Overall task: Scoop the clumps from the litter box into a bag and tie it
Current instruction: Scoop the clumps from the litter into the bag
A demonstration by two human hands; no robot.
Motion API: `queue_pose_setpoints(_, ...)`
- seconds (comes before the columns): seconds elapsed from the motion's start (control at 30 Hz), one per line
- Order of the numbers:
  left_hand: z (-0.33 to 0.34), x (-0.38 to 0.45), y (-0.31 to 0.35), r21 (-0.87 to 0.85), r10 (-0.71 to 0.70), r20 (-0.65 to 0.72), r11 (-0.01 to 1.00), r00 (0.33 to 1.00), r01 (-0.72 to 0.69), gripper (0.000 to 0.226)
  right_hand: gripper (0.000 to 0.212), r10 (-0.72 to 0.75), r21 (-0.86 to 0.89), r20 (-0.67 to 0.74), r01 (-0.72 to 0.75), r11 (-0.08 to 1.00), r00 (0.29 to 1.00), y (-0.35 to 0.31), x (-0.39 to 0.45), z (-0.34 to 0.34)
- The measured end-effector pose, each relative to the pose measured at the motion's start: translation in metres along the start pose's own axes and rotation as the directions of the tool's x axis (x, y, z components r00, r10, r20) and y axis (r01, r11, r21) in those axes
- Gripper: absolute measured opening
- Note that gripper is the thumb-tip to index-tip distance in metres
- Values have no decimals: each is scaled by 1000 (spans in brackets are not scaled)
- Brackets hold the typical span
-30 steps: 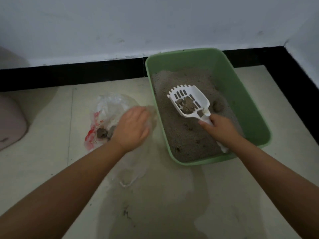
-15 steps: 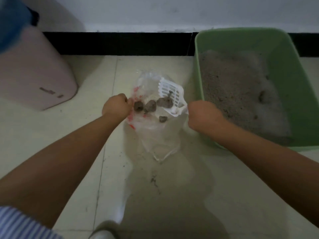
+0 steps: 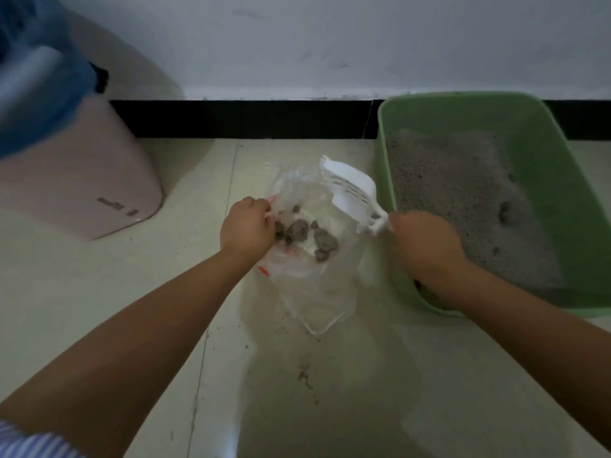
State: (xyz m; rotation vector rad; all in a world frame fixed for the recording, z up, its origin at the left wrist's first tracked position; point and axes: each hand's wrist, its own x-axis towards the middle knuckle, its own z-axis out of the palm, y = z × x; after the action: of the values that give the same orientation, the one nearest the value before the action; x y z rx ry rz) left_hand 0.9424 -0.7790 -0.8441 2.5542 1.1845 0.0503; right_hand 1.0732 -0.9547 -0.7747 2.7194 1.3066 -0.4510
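Observation:
A clear plastic bag (image 3: 314, 285) with red print lies on the tiled floor with its mouth held open. Several grey clumps (image 3: 309, 234) sit inside it. My left hand (image 3: 246, 226) pinches the bag's left edge. My right hand (image 3: 425, 242) grips the handle of a white slotted scoop (image 3: 352, 193), which is tipped on its side over the bag's right edge and looks empty. The green litter box (image 3: 542, 133) stands to the right, filled with grey litter (image 3: 453, 193); a dark clump (image 3: 506, 211) lies in it.
A pink bin (image 3: 76, 180) with a blue liner (image 3: 29, 77) stands at the left against the wall. A black skirting strip (image 3: 244, 119) runs along the white wall. Litter crumbs (image 3: 305, 375) are scattered on the floor in front of the bag.
The scoop left the litter box carrying clumps, swung left over the bag and tipped. The clumps dropped into the bag. My left hand shifted to the bag's left edge.

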Motion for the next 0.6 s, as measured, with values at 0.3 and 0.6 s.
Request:
queue_pose_setpoints(0.3,25,8,81,-117,592,-181,780,786,-615,35,36,448,392,-24,-403,827,894,123,-38,-7)
queue_pose_setpoints(0.6,66,17,137,-13,809,-177,567,560,-824,29,40,667,279,344,-751,599,660,182,-76,1)
